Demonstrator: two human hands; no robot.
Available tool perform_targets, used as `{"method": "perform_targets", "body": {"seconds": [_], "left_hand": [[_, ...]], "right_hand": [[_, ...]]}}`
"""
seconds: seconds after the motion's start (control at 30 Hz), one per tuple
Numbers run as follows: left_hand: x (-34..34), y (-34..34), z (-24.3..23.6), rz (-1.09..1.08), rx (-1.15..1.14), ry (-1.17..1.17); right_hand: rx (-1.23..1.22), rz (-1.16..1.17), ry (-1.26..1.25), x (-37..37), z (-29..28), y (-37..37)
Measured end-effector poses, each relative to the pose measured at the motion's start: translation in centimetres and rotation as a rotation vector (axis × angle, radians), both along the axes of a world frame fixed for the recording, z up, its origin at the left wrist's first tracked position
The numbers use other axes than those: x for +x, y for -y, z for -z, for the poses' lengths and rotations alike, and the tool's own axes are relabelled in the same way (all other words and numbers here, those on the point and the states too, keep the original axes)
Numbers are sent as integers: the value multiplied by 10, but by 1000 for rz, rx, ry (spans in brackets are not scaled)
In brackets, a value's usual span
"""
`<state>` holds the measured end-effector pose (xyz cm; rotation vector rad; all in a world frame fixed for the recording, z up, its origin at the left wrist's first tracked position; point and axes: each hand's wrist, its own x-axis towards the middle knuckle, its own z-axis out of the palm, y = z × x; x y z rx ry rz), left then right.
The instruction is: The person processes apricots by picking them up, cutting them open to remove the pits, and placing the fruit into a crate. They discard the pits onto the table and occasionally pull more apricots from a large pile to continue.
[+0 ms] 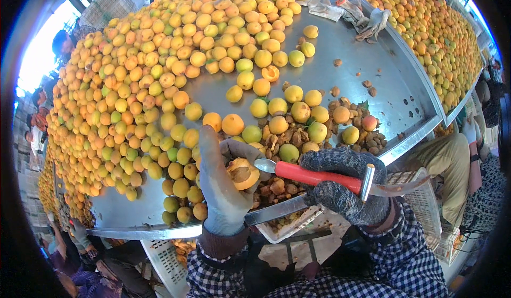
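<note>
My left hand (226,183), in a pale grey coated glove, is closed around a cut apricot (246,177) whose brown pit (239,173) shows inside the opened flesh. In my right hand (348,191), gloved in dark grey knit, is a red-handled pitting tool (314,175). Its spoon-like metal tip (265,165) points left, right beside the cut fruit; I cannot tell if they touch. A metal crosspiece (367,182) and a curved translucent tube-like part (402,187) show at the tool's other end. Just beyond my hands lie loose apricots (277,107) and a heap of brown pits (277,144).
A large heap of apricots (138,74) covers the left of the metal table (367,63). Used gloves (346,13) lie at its far edge. White crates (159,260) stand below the raised front rim (143,234). Another fruit-covered table (436,37) adjoins at right. Other people sit at both sides.
</note>
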<state>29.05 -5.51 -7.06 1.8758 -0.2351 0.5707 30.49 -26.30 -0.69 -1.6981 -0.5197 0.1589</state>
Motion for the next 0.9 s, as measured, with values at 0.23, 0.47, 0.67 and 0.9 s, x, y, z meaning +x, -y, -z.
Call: {"method": "perform_targets", "body": {"seconds": [0.23, 0.47, 0.67, 0.9], "left_hand": [[1, 4, -2, 106, -178, -40], [1, 1, 1, 37, -25, 50], [3, 7, -27, 0, -719, -504], [9, 16, -41, -30, -658, -564]], "right_hand": [[6, -1, 140, 2, 7, 0], [153, 22, 69, -1, 10, -2], [15, -119, 108, 13, 2, -3], [299, -9, -37, -8, 21, -23]]}}
